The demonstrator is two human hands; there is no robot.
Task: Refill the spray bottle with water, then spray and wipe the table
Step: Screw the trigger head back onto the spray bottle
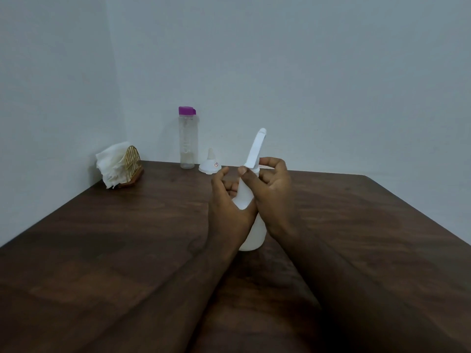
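While half hidden between both hands, standing upright on the dark worktop [127, 238]: white spray bottle [252, 235]. Left hand [224, 202] wrapped round the body, fingers [230, 186] curled behind it. Right hand [274, 194] at the neck, thumb and curled forefinger pinching the collar under the long white spray head [257, 149], tilted up and away. Just beyond the fingers, small white funnel-shaped cap [210, 165]. Behind that, slightly left, clear water bottle [188, 141] with purple lid. Well to the left, wire napkin holder [132, 161] stuffed with white tissues [112, 164].
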